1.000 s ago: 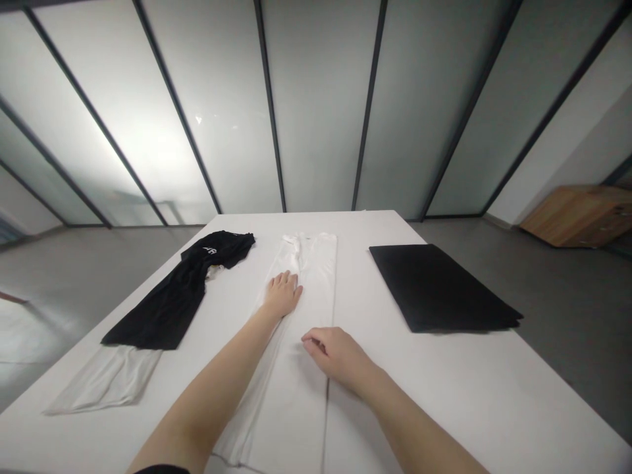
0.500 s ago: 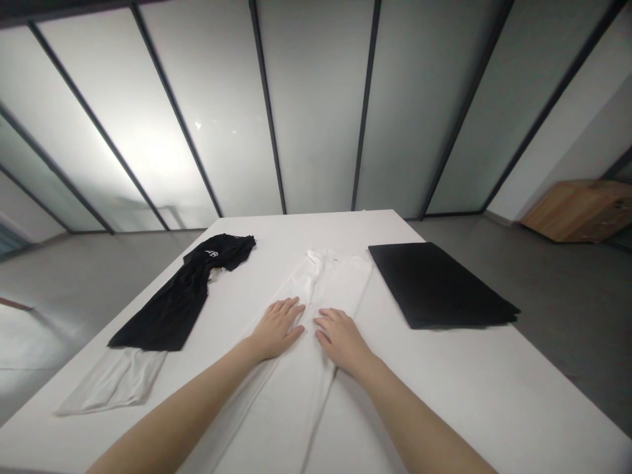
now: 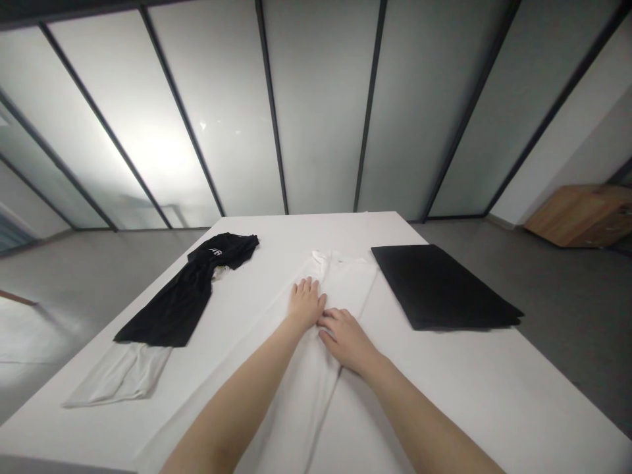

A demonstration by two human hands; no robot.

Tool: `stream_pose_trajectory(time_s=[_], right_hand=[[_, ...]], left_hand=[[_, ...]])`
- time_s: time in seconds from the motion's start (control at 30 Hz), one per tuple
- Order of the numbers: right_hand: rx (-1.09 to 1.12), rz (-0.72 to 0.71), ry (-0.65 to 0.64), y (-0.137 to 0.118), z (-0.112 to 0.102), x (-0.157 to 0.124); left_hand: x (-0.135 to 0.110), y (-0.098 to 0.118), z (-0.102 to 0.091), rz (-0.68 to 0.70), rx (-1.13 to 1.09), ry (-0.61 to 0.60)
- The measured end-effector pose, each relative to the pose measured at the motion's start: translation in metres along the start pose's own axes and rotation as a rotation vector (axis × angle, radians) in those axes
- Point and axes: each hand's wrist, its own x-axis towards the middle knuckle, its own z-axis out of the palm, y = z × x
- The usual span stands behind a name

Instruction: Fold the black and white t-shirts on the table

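A long white garment lies flat down the middle of the white table, its far end gathered in small creases. My left hand rests palm down on it, holding nothing. My right hand lies on the same cloth just beside and nearer than the left, fingers slightly curled and not gripping. To the left lies a black garment with white lettering, partly over a pale white cloth. A flat black folded item lies to the right.
A wooden cabinet stands on the grey floor at the far right. Behind the table's far edge runs a frosted glass wall with dark frames. The table's left and right edges drop to the floor.
My hands have moved farther up the white garment and closer together. The garment's near end now runs more toward the lower left.
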Motion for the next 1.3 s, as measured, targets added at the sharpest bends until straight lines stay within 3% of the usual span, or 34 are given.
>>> stream_pose_trajectory(time_s=[0.3,0.5,0.6,0.7,0.77,0.8,0.9,1.07,1.3], right_hand=[[0.059,0.08,-0.094,-0.021,-0.009,-0.004],[0.298,-0.072,0.15,-0.041,-0.003,-0.001],[0.418,-0.104,0.169,-0.045,0.004,0.013],[0.362,-0.052,0.093,-0.03,0.013,0.042],[0.193,0.025,0.02,-0.01,0.016,0.066],[0.056,0.057,-0.043,0.002,0.016,0.078],[-0.084,0.129,-0.097,0.037,0.011,0.105],[-0.254,0.299,-0.07,0.073,-0.002,0.125],[-0.375,0.553,0.069,0.088,-0.016,0.137]], left_hand=[[-0.065,-0.024,-0.002,0.257,-0.071,-0.031],[-0.093,-0.024,0.005,0.314,-0.101,-0.083],[-0.093,-0.019,0.007,0.305,-0.103,-0.099],[-0.092,-0.014,-0.004,0.314,-0.137,-0.075],[-0.091,-0.01,-0.015,0.294,-0.148,-0.062],[-0.091,-0.008,-0.021,0.275,-0.144,-0.072],[-0.091,-0.004,-0.033,0.224,-0.117,-0.154],[-0.09,-0.005,-0.034,0.216,-0.114,-0.208],[-0.089,-0.006,-0.032,0.225,-0.142,-0.211]])
